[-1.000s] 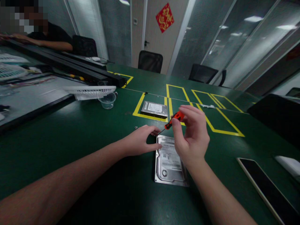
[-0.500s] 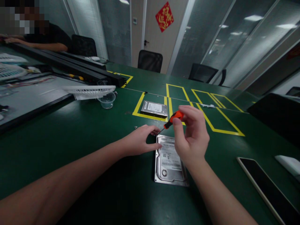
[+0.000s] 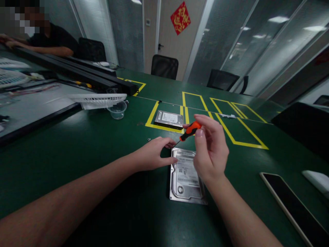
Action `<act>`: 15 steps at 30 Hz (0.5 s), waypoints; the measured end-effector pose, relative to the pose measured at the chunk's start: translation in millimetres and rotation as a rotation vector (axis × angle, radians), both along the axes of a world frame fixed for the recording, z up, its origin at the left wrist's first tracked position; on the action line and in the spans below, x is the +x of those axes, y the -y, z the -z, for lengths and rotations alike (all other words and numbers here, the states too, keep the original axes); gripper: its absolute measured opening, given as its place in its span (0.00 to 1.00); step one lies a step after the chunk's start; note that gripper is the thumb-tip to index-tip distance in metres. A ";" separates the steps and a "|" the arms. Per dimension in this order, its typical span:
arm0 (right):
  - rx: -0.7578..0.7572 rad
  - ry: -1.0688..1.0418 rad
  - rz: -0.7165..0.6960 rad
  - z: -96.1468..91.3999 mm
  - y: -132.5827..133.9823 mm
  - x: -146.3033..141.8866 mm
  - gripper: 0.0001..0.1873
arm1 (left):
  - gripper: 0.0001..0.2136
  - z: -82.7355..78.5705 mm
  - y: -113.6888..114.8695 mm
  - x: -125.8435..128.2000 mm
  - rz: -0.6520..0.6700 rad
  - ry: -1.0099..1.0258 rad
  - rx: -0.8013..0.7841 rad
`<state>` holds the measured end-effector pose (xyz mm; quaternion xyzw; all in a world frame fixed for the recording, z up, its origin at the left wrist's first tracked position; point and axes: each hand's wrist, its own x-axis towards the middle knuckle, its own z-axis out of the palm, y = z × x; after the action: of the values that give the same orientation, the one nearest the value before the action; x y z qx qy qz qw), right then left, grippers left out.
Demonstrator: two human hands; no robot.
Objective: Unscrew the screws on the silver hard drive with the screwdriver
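Note:
A silver hard drive [image 3: 186, 175] lies label up on the table in front of me. My left hand [image 3: 158, 152] steadies it, thumb on its left edge and fingers curled at the far left corner. An orange and black screwdriver [image 3: 190, 130] is in my right hand [image 3: 212, 149]. It slants down to the left, with its thin shaft reaching that same corner; the fingers of my left hand partly hide the tip. My right thumb stands a little off the handle, while the fingers stay around it.
Beyond lies a second hard drive [image 3: 169, 118] inside yellow tape [image 3: 164, 128]. Small screws [image 3: 148, 139] sit left of it. A clear plastic cup [image 3: 117, 110] and a white fan grille [image 3: 100, 99] are farther left. A phone [image 3: 293, 206] lies at right. Across the table sits another person [image 3: 56, 41].
My right thumb has moved off the screwdriver's handle to the right, and a finger now reaches past the handle. The left hand and the hard drive stay in place.

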<state>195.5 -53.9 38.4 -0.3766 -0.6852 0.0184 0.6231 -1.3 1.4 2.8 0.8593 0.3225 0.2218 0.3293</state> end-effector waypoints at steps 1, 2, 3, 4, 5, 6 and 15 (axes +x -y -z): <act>0.009 0.007 0.007 -0.3 -0.1 0.3 0.19 | 0.25 0.2 0.1 0.1 0.000 0.003 0.001; 0.018 0.009 0.010 -0.5 -0.6 0.5 0.19 | 0.25 0.1 0.2 0.2 -0.002 0.003 0.001; 0.026 0.009 0.011 -0.5 -1.4 0.5 0.19 | 0.25 -0.2 0.3 0.4 -0.005 0.002 0.000; 0.035 0.010 0.015 -0.3 -2.4 0.6 0.19 | 0.25 -0.7 0.4 0.6 -0.007 -0.002 -0.003; 0.044 0.011 0.024 -0.1 -3.4 0.6 0.19 | 0.25 -1.2 0.5 0.7 -0.009 -0.005 -0.005; 0.052 0.015 0.036 0.0 -4.4 0.6 0.19 | 0.25 -1.8 0.6 0.8 -0.011 -0.006 -0.007; 0.008 0.065 0.060 0.5 -3.6 1.1 0.22 | 0.25 -1.3 0.3 -0.2 -0.004 -0.009 0.002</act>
<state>196.6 -50.2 37.9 -0.3949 -0.6936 -0.0152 0.6023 -1.5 1.1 4.1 0.8598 0.3256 0.2191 0.3267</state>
